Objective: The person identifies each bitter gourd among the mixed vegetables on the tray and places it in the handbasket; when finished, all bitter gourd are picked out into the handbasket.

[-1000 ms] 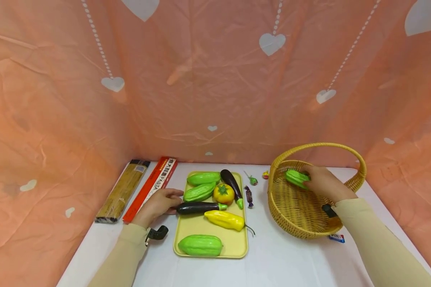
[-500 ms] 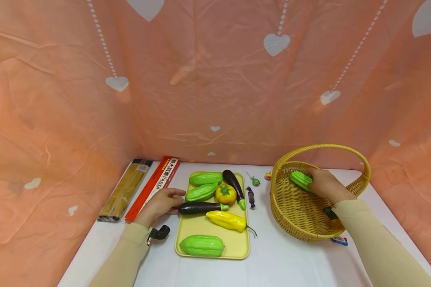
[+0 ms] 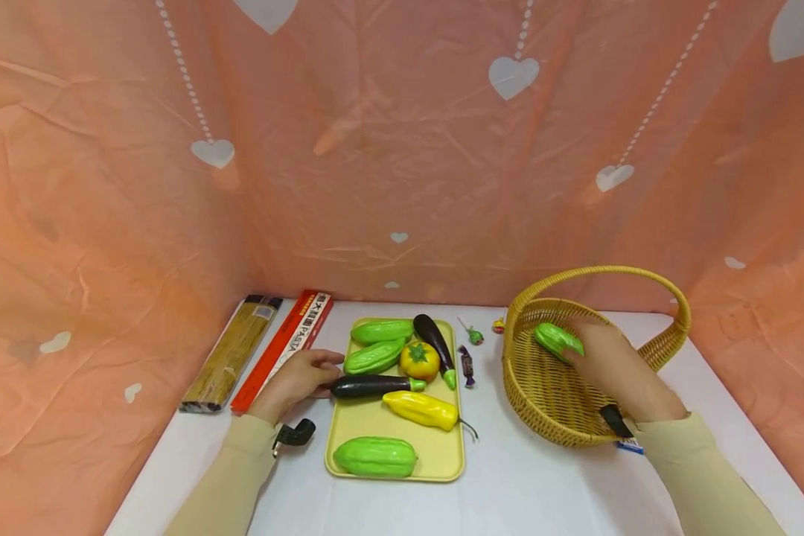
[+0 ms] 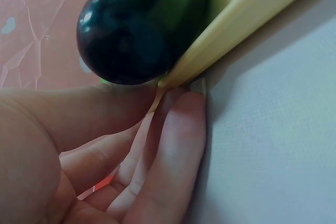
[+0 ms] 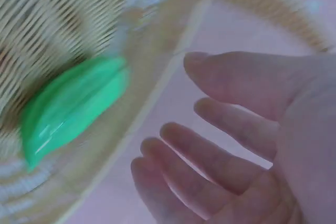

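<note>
My left hand point(image 3: 299, 383) is at the left edge of the yellow tray point(image 3: 362, 423), pinching its rim between thumb and fingers, as the left wrist view shows. Right over that grip lies the dark rounded end of an eggplant point(image 4: 131, 30). In the wicker basket point(image 3: 556, 394) at the right, a ribbed green gourd point(image 3: 557, 340) rests near the back. Blurred and holding nothing, my right hand point(image 3: 613, 365) is over the basket; the right wrist view has its fingers point(image 5: 210, 171) spread apart from the gourd point(image 5: 76, 108).
The tray also bears several green gourds point(image 3: 375, 457), a second eggplant point(image 3: 434, 346), a yellow-orange tomato point(image 3: 419, 361) and a yellow pepper point(image 3: 420, 409). A red pasta box point(image 3: 275, 365) and bundled noodles point(image 3: 231, 357) lie left. Wrapped candy point(image 3: 467, 366) and a lollipop point(image 3: 474, 336) sit between tray and basket.
My right hand has let go of the green gourd, leaving it in the basket, and has drawn back toward me. The left hand stays at the tray's edge.
</note>
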Tool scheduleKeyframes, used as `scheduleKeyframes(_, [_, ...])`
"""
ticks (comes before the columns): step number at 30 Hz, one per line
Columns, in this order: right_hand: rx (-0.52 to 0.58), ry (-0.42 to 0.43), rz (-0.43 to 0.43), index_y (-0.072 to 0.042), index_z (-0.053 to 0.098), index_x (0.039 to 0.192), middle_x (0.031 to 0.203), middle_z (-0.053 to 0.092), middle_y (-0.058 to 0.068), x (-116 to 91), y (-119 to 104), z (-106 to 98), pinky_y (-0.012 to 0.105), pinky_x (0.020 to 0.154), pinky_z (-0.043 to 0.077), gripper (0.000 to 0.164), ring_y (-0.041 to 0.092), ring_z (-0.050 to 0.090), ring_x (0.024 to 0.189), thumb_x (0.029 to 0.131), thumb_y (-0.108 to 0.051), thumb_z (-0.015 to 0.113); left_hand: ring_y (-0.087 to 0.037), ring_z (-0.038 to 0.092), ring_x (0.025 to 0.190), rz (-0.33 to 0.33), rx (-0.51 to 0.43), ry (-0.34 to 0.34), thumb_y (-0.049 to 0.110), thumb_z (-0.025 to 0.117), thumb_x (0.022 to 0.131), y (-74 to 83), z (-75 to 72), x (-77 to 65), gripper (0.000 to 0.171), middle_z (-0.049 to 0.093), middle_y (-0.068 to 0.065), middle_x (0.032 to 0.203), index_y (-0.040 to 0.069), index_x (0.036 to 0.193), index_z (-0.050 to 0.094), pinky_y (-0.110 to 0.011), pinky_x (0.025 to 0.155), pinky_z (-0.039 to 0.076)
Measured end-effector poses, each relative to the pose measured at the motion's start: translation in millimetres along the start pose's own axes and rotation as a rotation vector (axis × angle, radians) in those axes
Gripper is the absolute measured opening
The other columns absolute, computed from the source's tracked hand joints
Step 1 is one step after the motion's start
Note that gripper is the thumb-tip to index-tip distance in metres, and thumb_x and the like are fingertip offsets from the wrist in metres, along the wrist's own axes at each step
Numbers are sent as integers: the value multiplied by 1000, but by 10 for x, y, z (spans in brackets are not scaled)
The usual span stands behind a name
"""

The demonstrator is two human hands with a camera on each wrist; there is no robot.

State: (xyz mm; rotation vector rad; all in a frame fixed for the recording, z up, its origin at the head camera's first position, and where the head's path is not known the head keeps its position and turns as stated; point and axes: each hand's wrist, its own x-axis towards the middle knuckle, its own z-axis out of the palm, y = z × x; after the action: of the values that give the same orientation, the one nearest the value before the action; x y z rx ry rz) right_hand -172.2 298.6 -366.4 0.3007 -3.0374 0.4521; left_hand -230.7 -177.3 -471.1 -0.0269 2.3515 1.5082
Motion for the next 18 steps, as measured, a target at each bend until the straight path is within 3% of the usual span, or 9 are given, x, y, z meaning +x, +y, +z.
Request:
scheduleKeyframes(4, [16,102,-115,-1,62,130,125,66,19,-161,-416,59,56,98,52,43,39,62,118,91,-12,73,-17,68,85,4,-1,-3,12,64,96,6,0,12,35,71,-10,107,6,130,65,-30,76,61])
scheduleKeyframes(8, [58,152,-262,-10,67,125,119,70,6,-183,-845,302,45,93,57,37,24,67,109,89,-16,76,-17,68,86,10,7,-6,12,64,96,34,-7,14,35,71,-11,110,6,130,65,-29,77,60])
scheduleKeyframes(13, [135,5,-418,-16,66,127,124,68,-1,-125,-1378,696,37,97,56,38,15,64,114,92,-25,75,-16,68,86,4,12,-9,12,63,96,25,-13,7,35,70,-12,114,6,130,65,-29,76,61])
scheduleKeyframes(18, [198,-158,-484,-17,64,132,131,64,-4,-129,-1760,985,36,105,51,42,14,59,124,94,-33,71,-16,68,86,-4,-4,-9,13,64,96,4,-6,8,34,71,-11,114,7,130,66,-29,76,61])
